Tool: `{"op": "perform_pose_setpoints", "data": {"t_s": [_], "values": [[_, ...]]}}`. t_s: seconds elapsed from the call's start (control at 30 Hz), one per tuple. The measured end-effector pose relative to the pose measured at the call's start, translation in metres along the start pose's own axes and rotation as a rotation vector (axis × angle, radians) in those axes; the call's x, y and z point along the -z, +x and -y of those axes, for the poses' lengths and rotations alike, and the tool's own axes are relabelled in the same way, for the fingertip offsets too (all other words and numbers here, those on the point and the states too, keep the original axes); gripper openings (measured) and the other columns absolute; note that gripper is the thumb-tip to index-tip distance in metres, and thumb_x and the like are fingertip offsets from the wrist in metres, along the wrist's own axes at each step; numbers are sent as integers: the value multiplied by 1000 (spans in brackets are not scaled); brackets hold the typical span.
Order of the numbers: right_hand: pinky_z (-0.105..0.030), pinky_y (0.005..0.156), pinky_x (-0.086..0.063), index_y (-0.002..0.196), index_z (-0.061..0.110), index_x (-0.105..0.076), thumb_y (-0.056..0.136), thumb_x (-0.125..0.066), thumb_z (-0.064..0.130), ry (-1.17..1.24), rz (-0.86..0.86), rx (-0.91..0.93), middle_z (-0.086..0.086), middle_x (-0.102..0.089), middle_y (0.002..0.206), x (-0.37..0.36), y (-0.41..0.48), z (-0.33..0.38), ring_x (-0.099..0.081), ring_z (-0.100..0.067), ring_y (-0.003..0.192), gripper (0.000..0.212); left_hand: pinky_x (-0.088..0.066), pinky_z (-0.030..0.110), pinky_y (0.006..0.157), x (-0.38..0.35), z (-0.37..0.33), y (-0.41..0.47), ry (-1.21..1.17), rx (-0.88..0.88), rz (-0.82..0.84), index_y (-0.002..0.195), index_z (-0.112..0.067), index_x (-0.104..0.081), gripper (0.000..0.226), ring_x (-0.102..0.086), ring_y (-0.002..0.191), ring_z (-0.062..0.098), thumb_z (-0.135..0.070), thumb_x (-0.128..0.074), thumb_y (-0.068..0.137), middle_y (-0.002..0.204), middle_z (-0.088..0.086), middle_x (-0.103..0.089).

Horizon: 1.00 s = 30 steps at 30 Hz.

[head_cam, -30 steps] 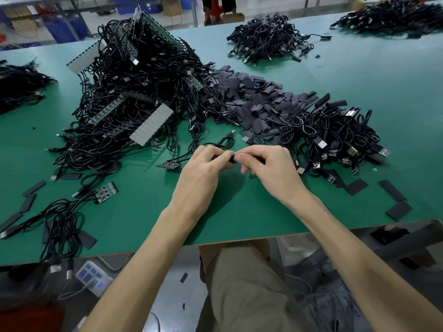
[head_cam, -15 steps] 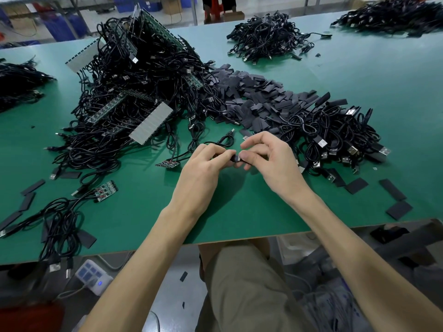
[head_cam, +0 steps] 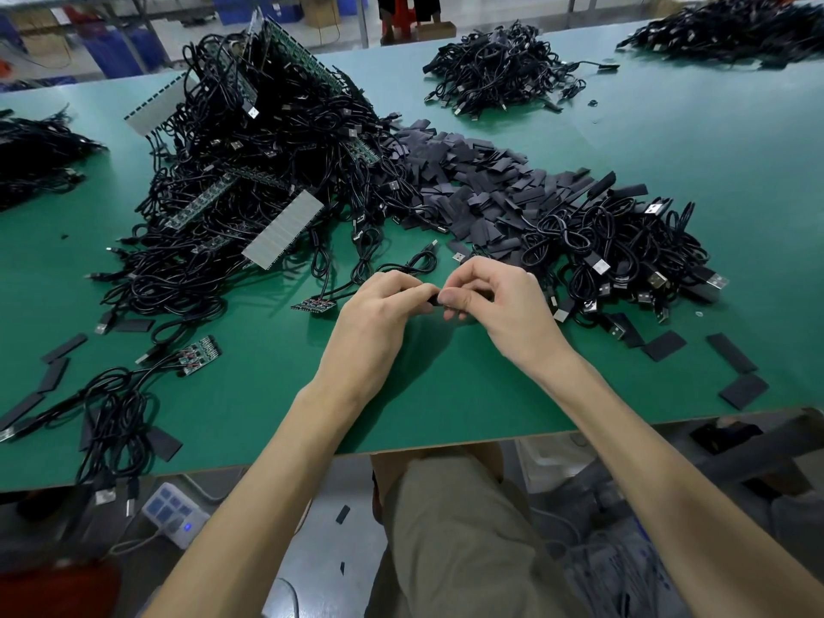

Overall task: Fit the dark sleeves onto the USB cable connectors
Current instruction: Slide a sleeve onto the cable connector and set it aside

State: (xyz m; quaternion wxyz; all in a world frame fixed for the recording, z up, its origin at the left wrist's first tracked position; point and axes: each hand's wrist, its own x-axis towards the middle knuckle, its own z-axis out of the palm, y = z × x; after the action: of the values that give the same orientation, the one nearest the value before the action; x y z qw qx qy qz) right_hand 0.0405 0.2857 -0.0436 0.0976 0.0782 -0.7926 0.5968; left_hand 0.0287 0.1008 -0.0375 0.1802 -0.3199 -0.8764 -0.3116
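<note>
Seated at a green-topped workbench [head_cam: 446, 394], pinching a short dark tubular sleeve [head_cam: 434, 300] from both ends. Gripped on one side by the curled thumb and forefinger of the left hand [head_cam: 379, 314], on the other by the bent thumb and fingertips of the right hand [head_cam: 504, 305]. Held just above the tabletop, near the middle of its front edge, with the two hands almost touching. Cannot tell whether a connector sits inside the sleeve: hidden by the fingers.

Emerging from behind the left hand, a thin black looped cable [head_cam: 414, 265]. Just left of that hand, flat on the bench, a small dark circuit board with red wires [head_cam: 314, 304]. Farther left, a second small board [head_cam: 200, 350] among loose cables.

Directly beyond the hands, a wide drift of flat dark grey sleeves [head_cam: 481, 185]. To its right, touching it, a mound of coiled black USB cables with silver plugs [head_cam: 624, 252]. To its left, a tall tangled heap of black cables and long green circuit strips [head_cam: 249, 162]. At the far side, well apart, another cable pile [head_cam: 495, 69].

Scattered on the bench at the right, near the edge, several loose flat dark sleeves [head_cam: 742, 391]. Below the bench at the left, a white power strip with a blue light [head_cam: 174, 512].
</note>
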Motion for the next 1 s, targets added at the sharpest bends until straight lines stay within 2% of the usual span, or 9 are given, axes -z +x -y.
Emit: {"op": "perform_pose_setpoints", "data": {"t_s": [0.07, 0.17, 0.3, 0.43, 0.53, 0.6, 0.73, 0.87, 1.0], "values": [[-24, 69, -57, 86, 12, -70, 91, -76, 15, 10, -1, -4, -1, -75, 71, 0, -1, 0, -72, -20, 71, 8, -60, 45, 81, -2, 1, -1, -44, 22, 11, 114, -2, -76, 27, -66, 92, 29, 4, -62, 91, 103, 12, -68], [-23, 68, -57, 86, 10, -70, 91, -76, 14, 28, 1, -2, -2, -75, 71, 1, -2, 0, -71, -14, 67, 9, -59, 47, 85, -5, 2, -1, -100, 52, 22, 115, -2, -75, 26, -65, 96, 31, 2, -64, 92, 104, 11, -67], [-23, 67, -55, 87, 9, -70, 91, -76, 12, 41, 2, -4, -3, -75, 71, 1, -2, 1, -69, -10, 66, 8, -58, 36, 90, -1, -2, 0, -176, 100, 24, 115, -7, -76, 28, -63, 97, 11, -14, -59, 94, 103, 4, -65], [-23, 69, -54, 91, 6, -70, 94, -71, 9, 84, 6, 1, -7, -76, 76, 2, -2, 2, -70, -13, 70, 5, -59, 35, 91, 0, -6, 0, -153, 89, -4, 114, -4, -76, 27, -66, 96, 19, -6, -58, 94, 103, 10, -66], [-26, 75, -55, 98, 6, -71, 98, -65, 3, 83, 12, 9, -8, -77, 84, 3, -2, 2, -71, -17, 74, 6, -57, 25, 93, 0, -7, 2, -247, 150, -36, 113, -2, -76, 24, -65, 93, 3, -3, -59, 96, 104, 10, -65], [-25, 76, -54, 99, 7, -71, 97, -66, 3, 56, 22, 5, -5, -77, 84, 3, -2, 2, -69, -16, 72, 8, -55, 19, 92, 0, -7, 2, -266, 156, -35, 113, -3, -76, 23, -65, 93, -1, -1, -61, 96, 104, 9, -65], [-18, 70, -51, 93, 13, -70, 95, -67, 0, 66, 26, 10, -1, -76, 78, 4, -4, 4, -68, -9, 68, 14, -56, 22, 93, 0, -6, 1, -242, 118, -27, 115, -2, -75, 25, -66, 98, 15, 6, -63, 94, 104, 12, -65], [-18, 70, -51, 91, 16, -70, 94, -69, 0, 59, 26, 16, 0, -76, 75, 3, -4, 6, -69, -8, 68, 16, -55, 19, 94, 0, -5, 0, -250, 109, -25, 117, -1, -74, 27, -64, 95, 4, 6, -62, 94, 106, 13, -64], [-23, 74, -54, 95, 15, -70, 95, -69, 3, 48, 5, 13, -3, -76, 81, 4, -3, 4, -69, -12, 71, 12, -53, 20, 91, -1, -5, 2, -163, 58, -55, 116, -2, -75, 26, -64, 93, 13, 4, -69, 91, 104, 12, -67]]}}
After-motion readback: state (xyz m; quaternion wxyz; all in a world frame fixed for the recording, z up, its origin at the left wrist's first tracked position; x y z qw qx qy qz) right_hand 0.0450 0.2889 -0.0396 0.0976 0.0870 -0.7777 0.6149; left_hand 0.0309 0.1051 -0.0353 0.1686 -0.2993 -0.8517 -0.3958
